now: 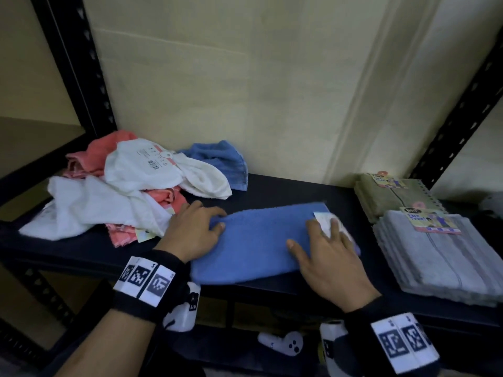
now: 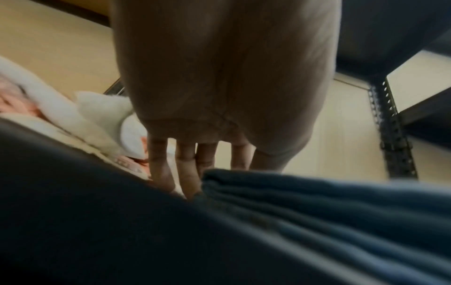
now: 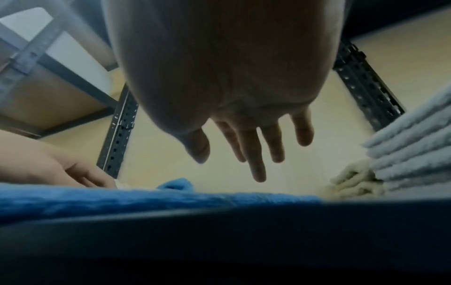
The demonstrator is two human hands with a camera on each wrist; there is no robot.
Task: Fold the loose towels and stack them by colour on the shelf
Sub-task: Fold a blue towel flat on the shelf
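A blue towel (image 1: 261, 240) lies folded into a long strip on the dark shelf (image 1: 288, 190), near its front edge. My left hand (image 1: 215, 220) pinches the strip's left end, thumb on top; the left wrist view shows the fingers (image 2: 161, 164) pointing down with the towel's folds (image 2: 317, 202) rising in front of them. My right hand (image 1: 313, 235) lies flat with fingers spread on the right end, over a white label (image 1: 322, 217). In the right wrist view the straight fingers (image 3: 256, 154) sit above the towel (image 3: 122, 196).
A loose pile of white and pink towels (image 1: 122, 191) fills the shelf's left, with a crumpled blue towel (image 1: 223, 161) behind it. Folded olive towels (image 1: 394, 197) and a grey stack (image 1: 441, 254) stand at the right. Black uprights (image 1: 81, 77) frame the shelf. A white controller (image 1: 285, 345) lies below.
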